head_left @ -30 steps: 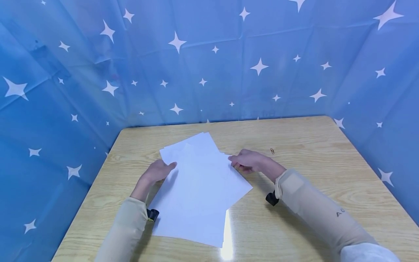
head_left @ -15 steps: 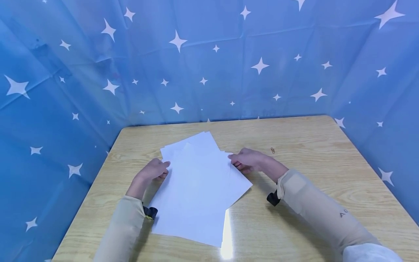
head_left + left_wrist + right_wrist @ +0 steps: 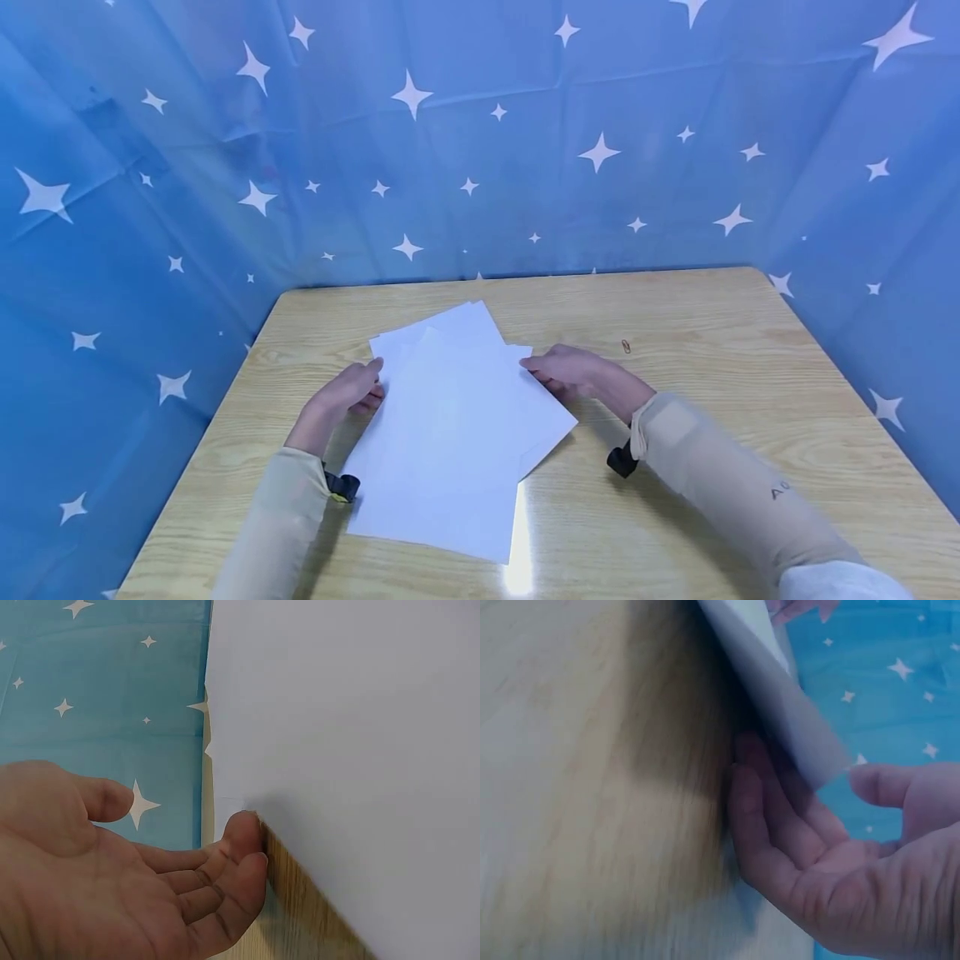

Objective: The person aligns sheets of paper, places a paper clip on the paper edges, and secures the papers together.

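Note:
Several white sheets of paper (image 3: 450,433) lie fanned over one another at differing angles on the wooden table. At their left edge is my left hand (image 3: 348,396); the left wrist view shows its thumb (image 3: 109,799) raised off the paper and the fingertips (image 3: 246,832) right at the sheet's edge. My right hand (image 3: 573,371) is at the right edge of the sheets. In the right wrist view its loosely bent fingers (image 3: 754,802) lie below a lifted paper corner (image 3: 810,750), while the thumb (image 3: 881,784) stands apart from them, its tip close to that corner.
A small copper-coloured paper clip (image 3: 626,346) lies on the table (image 3: 712,333) beyond my right hand. A blue curtain with white stars (image 3: 480,150) hangs along the back and both sides. Dark wrist cameras sit under both sleeves.
My left hand has drawn back leftward, its thumb coming off the top sheet to the paper's edge. The top sheet has shifted slightly left. My right hand stays in nearly the same place.

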A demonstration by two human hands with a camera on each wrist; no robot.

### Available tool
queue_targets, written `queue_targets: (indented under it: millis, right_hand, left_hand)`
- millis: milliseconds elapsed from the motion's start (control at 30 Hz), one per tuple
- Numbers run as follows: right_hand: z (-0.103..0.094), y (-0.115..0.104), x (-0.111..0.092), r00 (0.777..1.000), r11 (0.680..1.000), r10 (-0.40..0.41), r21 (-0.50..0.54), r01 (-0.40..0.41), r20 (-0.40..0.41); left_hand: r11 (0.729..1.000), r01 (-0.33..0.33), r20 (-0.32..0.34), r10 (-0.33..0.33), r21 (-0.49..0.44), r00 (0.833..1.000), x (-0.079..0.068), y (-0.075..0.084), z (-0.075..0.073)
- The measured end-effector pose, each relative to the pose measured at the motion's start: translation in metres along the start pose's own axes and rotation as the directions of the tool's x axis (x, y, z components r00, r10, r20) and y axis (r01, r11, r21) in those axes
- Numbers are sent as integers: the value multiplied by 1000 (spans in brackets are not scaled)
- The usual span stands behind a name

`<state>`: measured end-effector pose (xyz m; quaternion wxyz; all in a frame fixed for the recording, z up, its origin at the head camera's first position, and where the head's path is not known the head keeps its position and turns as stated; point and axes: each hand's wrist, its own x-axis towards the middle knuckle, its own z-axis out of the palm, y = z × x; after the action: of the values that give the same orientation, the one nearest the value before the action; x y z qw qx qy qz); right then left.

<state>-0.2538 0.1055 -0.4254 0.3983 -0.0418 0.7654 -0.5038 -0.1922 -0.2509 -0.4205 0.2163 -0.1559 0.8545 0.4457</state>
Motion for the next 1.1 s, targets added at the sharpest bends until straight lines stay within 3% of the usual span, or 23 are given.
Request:
queue_targets:
  millis: [367,500,700,833,1100]
  right_hand:
    - [8,0,5,1000,997,19,78,-19,-4]
    - [9,7,7,999,996,-33,81,32,-1]
    - [10,15,7,991,977,-108,195,90,84]
    - [11,18,7,981,970,-152,207,125,123]
    - [14,17,5,985,973,-165,174,153,57]
  left_hand:
    - [995,-31,83,39,-95,996,5,3,6]
    - [995,-41,84,49,-95,995,6,4,10]
    - [996,-41,77,48,-83,996,6,4,11]
    - [996,-51,74,57,-74,996,5,3,10]
    - [990,-88,117,101,-111,988,7,-3,9]
